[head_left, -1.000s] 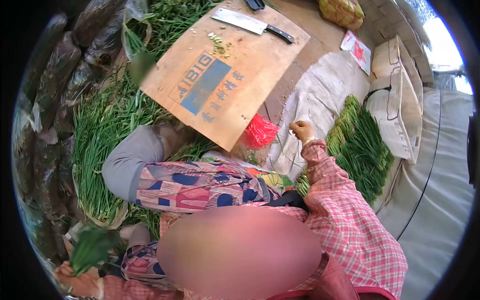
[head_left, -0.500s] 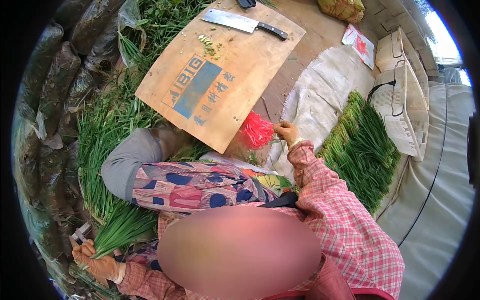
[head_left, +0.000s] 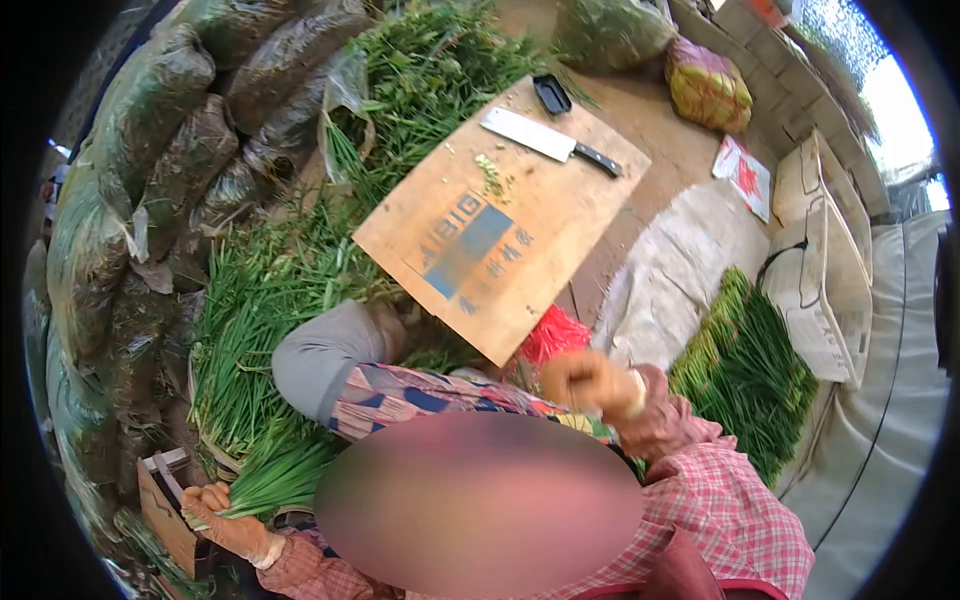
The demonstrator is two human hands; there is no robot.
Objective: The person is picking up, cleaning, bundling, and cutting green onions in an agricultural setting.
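The left hand (head_left: 228,524) keeps a closed grip on green stalks (head_left: 278,474) as the right hand (head_left: 590,386) — blurred, its grip impossible to tell — draws back from red strands (head_left: 555,334).

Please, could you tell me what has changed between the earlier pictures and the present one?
The right hand has drawn back from the red strips toward the body; blur hides whether it holds one. The left hand has moved forward and inward, keeping its green bunch. The view itself has shifted. The knife stays on the board.
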